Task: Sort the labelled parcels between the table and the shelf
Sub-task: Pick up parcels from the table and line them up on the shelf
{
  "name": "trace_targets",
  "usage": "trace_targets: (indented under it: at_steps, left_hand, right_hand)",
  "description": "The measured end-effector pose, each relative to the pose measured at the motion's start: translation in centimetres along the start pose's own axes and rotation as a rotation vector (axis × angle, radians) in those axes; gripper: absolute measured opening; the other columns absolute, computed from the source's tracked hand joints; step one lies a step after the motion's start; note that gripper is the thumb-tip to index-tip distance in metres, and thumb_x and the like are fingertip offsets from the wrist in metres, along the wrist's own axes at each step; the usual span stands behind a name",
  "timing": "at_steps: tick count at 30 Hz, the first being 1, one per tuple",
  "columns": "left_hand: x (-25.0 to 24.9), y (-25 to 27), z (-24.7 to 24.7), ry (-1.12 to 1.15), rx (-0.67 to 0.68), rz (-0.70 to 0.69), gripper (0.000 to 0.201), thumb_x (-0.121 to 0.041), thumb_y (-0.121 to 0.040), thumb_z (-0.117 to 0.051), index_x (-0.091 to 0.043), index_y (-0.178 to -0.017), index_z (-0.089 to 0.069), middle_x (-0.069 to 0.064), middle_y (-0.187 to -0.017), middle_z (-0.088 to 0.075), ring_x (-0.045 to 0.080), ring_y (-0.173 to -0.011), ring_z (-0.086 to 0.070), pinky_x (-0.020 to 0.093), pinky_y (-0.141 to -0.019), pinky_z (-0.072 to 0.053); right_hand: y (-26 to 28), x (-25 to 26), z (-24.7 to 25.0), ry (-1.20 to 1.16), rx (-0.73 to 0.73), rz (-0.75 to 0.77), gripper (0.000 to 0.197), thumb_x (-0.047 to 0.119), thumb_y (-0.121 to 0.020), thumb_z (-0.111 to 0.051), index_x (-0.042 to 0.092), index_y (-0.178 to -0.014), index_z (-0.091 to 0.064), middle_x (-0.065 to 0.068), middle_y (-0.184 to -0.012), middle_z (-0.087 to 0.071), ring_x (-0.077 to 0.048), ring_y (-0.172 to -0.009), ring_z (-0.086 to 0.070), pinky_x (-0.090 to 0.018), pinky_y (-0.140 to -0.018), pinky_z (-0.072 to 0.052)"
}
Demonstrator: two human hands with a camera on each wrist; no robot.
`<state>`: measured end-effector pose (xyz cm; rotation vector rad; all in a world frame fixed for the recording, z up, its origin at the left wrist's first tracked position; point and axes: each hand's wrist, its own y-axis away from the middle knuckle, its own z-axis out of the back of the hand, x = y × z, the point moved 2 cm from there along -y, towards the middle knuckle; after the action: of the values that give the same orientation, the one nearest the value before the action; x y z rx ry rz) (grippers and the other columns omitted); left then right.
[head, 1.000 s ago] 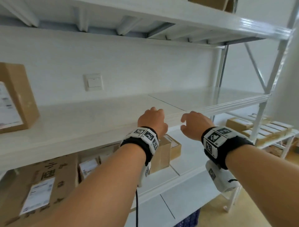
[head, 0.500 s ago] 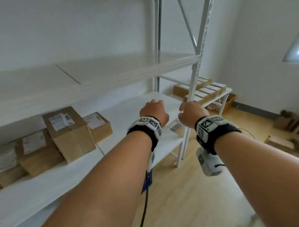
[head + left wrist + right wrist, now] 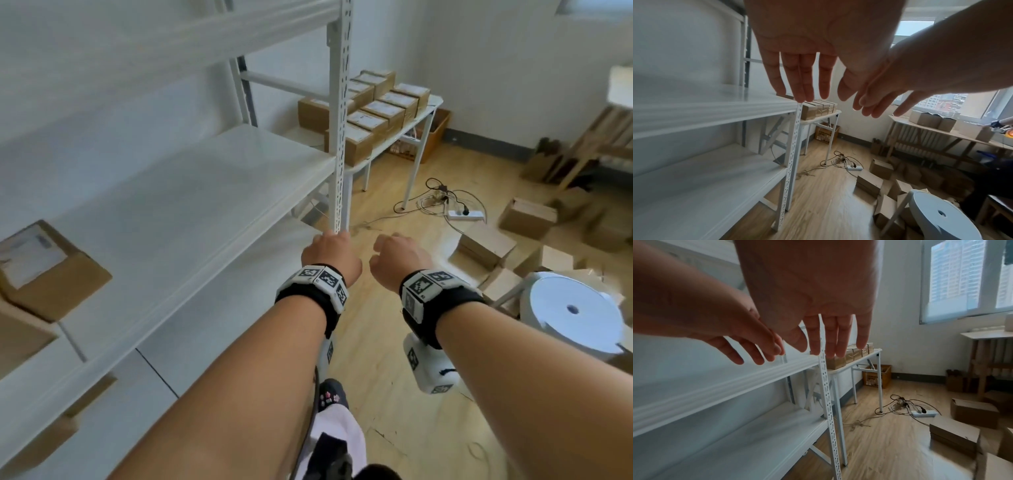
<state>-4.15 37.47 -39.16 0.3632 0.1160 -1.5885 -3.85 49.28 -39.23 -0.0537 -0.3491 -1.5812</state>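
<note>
Head view with both wrist views: two bare hands held out side by side in the air, in front of the corner post of a white metal shelf unit (image 3: 191,192). Left hand (image 3: 330,253), palm down, fingers (image 3: 803,78) straight and slightly spread; its grip is open and holds nothing. Right hand (image 3: 399,260), just beside the left and apart from it, fingers (image 3: 830,335) likewise extended and relaxed; its grip is open and empty as well. Each wrist carries a black band with white coded marker tiles.

The perforated white upright post (image 3: 339,120) stands just beyond the left hand's knuckles in the head view; whether the fingertips touch it cannot be told. A labelled brown cardboard parcel (image 3: 48,270) lies on the middle shelf board at far left, well apart from both hands. More labelled brown parcels (image 3: 380,106) stand in close rows on a small white table (image 3: 423,113) behind the post, against the wall.

On the light wooden floor (image 3: 394,394): a white power strip with tangled cables (image 3: 466,214), several loose brown cardboard boxes (image 3: 486,245), and a round white stool with a central hole (image 3: 575,311) at lower right. A second wooden table bearing boxes (image 3: 931,120) stands under the window in the left wrist view
</note>
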Motion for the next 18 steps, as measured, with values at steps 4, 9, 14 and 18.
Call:
trace_targets:
  at_steps: [4, 9, 14, 18]
  left_hand:
    - [-1.7, -7.1, -0.4, 0.039, 0.021, -0.043, 0.037, -0.024, -0.091, -0.054, -0.016, -0.127, -0.053, 0.007, -0.127, -0.054, 0.026, -0.117, -0.051, 0.041, -0.095, -0.047]
    - [-4.1, -16.0, 1.1, 0.107, 0.066, -0.076, 0.038, -0.024, -0.091, -0.051, -0.018, -0.129, -0.053, 0.005, -0.134, -0.05, 0.024, -0.122, -0.049, 0.039, -0.097, -0.045]
    - [-5.5, -23.4, 1.8, 0.093, 0.071, -0.117, 0.041, -0.026, -0.092, -0.051, -0.018, -0.132, -0.05, 0.006, -0.131, -0.051, 0.025, -0.119, -0.05, 0.039, -0.094, -0.045]
    - [-6.2, -27.5, 1.0, 0.066, 0.119, -0.114, 0.042, -0.024, -0.092, -0.052, -0.018, -0.134, -0.049, 0.006, -0.132, -0.049, 0.025, -0.119, -0.049, 0.041, -0.097, -0.047]
  right_hand:
    - [-6.7, -1.9, 1.6, 0.005, -0.007, -0.051, 0.032, 0.02, -0.098, -0.045, 0.015, -0.127, -0.057, -0.007, -0.126, -0.057, -0.024, -0.116, -0.054, -0.034, -0.089, -0.044]
    - [-14.7, -3.7, 4.3, 0.076, -0.003, -0.141, 0.029, 0.024, -0.099, -0.043, 0.016, -0.123, -0.058, -0.005, -0.122, -0.059, -0.024, -0.111, -0.056, -0.036, -0.087, -0.049]
    - [-20.7, -4.1, 5.8, 0.061, -0.067, -0.129, 0.03, 0.024, -0.098, -0.044, 0.016, -0.124, -0.058, -0.005, -0.122, -0.059, -0.023, -0.114, -0.055, -0.036, -0.087, -0.047]
    - [-24.5, -5.8, 6.1, 0.036, -0.045, -0.142, 0.03, 0.024, -0.099, -0.044, 0.017, -0.124, -0.057, -0.003, -0.119, -0.059, -0.022, -0.113, -0.055, -0.036, -0.09, -0.049]
